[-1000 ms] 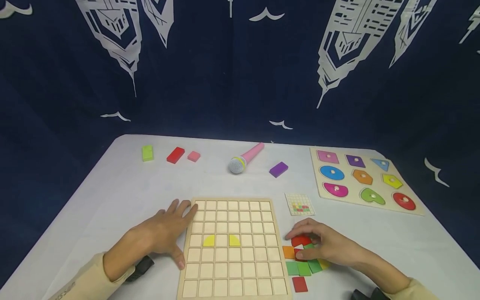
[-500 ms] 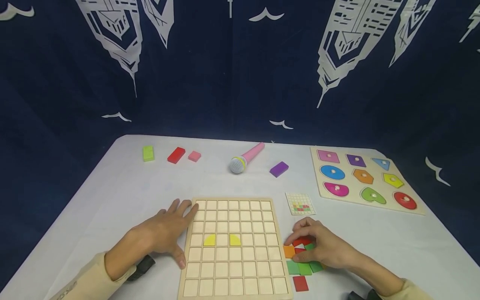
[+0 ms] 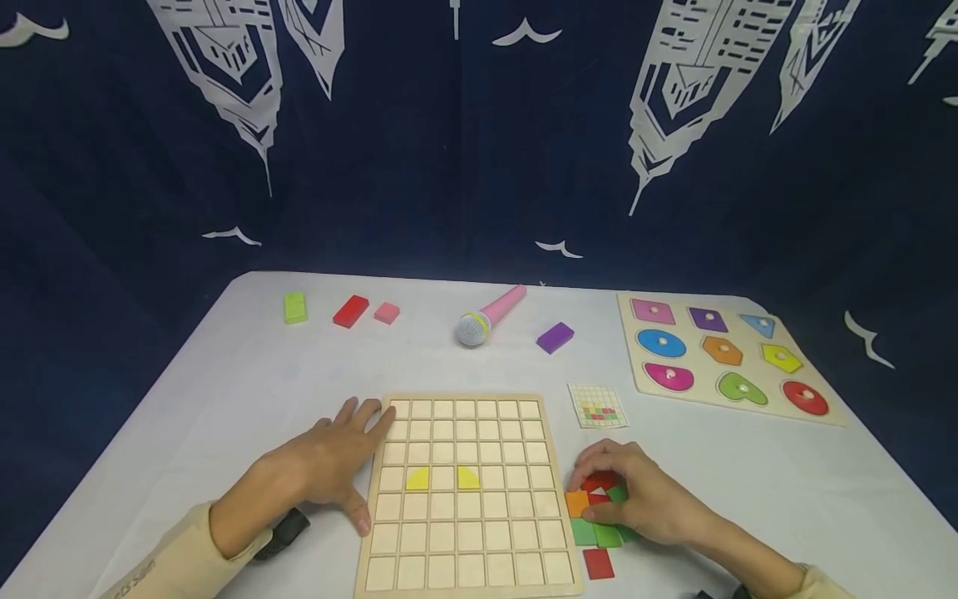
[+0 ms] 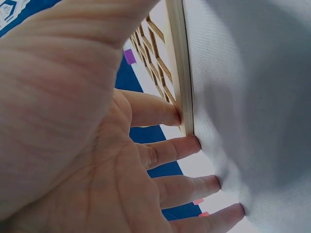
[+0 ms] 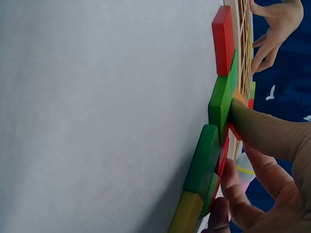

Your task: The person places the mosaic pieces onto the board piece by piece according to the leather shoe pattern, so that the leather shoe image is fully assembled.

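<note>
A square wooden grid board (image 3: 467, 495) with many small square cells lies at the near edge of the white-clothed bench (image 3: 224, 391), about midway along it. Only two yellow quarter-round tiles (image 3: 417, 480) sit in it, in one row with an empty cell between them; every other cell is bare, so the filling looks barely begun, with nearly all of it left.

The left hand (image 3: 322, 467) lies flat against the board's left rim, fingers straight and spread, holding nothing; in the left wrist view one fingertip (image 4: 171, 116) touches the frame while the rest press the cloth.

The right hand (image 3: 644, 495) rests on a small heap of flat coloured tiles (image 3: 591, 532), red, orange, green and yellow, just off the board's right rim near the bench's near edge. Its grip is narrow: curled fingers pinch at a red tile (image 3: 599, 482) on top of the heap, which still lies on the pile. The right wrist view shows a finger (image 5: 262, 131) pressed against the tiles' edges. One red square tile (image 3: 598, 563) lies apart, nearer the edge.

A small pattern card (image 3: 597, 405) lies just beyond the heap. Toward the far edge are a pink toy microphone (image 3: 490, 314), a purple block (image 3: 555, 337) and green, red and pink blocks (image 3: 350, 310); a wooden shape-peg puzzle (image 3: 726, 358) occupies the far right corner.
</note>
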A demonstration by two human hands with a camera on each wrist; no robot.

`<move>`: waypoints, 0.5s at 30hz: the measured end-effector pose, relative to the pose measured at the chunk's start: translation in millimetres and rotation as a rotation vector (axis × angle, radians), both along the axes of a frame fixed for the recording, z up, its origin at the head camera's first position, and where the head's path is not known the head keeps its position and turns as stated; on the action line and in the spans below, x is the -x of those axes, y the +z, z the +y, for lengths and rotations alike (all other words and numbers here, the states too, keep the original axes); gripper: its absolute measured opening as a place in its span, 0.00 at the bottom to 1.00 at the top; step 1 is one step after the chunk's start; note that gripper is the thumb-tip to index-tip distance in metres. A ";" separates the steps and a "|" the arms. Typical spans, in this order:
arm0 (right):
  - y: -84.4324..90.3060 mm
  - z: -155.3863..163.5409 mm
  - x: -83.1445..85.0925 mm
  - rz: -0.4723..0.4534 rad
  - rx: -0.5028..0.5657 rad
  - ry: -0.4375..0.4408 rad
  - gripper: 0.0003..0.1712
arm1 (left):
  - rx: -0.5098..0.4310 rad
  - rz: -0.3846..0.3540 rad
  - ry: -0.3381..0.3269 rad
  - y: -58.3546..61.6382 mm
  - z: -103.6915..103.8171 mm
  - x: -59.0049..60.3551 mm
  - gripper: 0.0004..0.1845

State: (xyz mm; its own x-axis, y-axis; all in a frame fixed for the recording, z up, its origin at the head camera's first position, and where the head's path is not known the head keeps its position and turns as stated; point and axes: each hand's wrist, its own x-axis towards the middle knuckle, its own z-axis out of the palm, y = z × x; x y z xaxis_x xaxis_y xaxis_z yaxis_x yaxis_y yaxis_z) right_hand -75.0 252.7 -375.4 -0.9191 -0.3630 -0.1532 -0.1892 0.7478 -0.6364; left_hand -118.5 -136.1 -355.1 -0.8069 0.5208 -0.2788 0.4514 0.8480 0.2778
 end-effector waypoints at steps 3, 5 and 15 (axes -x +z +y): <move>1.5 -1.4 -1.8 0.061 -0.026 0.028 0.14 | -0.003 -0.002 0.006 -0.9 -0.3 -0.8 0.76; 4.0 -2.0 -2.6 0.087 -0.061 0.051 0.14 | -0.008 0.001 0.000 -1.6 -0.1 -1.1 0.76; 34.8 -31.2 16.1 0.026 0.068 0.297 0.06 | -0.002 -0.007 0.003 -1.8 -0.5 -0.8 0.76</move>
